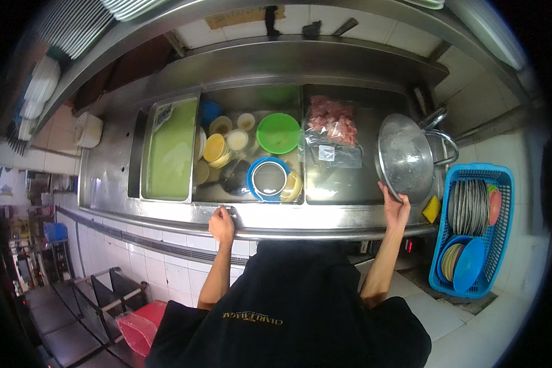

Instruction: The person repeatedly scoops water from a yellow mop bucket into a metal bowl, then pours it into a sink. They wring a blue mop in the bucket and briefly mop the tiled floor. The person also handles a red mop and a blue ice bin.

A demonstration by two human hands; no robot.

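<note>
My right hand (pixel 397 209) grips the near rim of a large metal bowl (pixel 407 154), which is tilted up at the right end of the sink. My left hand (pixel 221 225) rests at the sink's front ledge with its fingers curled. A small dark patch shows beside those fingers; whether they hold anything is hidden. Between the hands, the middle basin holds a green bowl (pixel 278 133), a blue bowl with a metal-rimmed container (pixel 269 178) in it, and several yellow bowls (pixel 215 148). Clear-bagged raw meat (pixel 332 120) lies in the right basin (pixel 340 186).
Greenish liquid fills a steel pan (pixel 169 152) on the left. Beyond the bowl, a blue plastic basket (pixel 503 230) holds stacked plates and bowls, near a yellow sponge (pixel 432 209). A metal shelf (pixel 230 27) with stacked plates overhangs the sink. Lower left stands a red bin (pixel 140 326).
</note>
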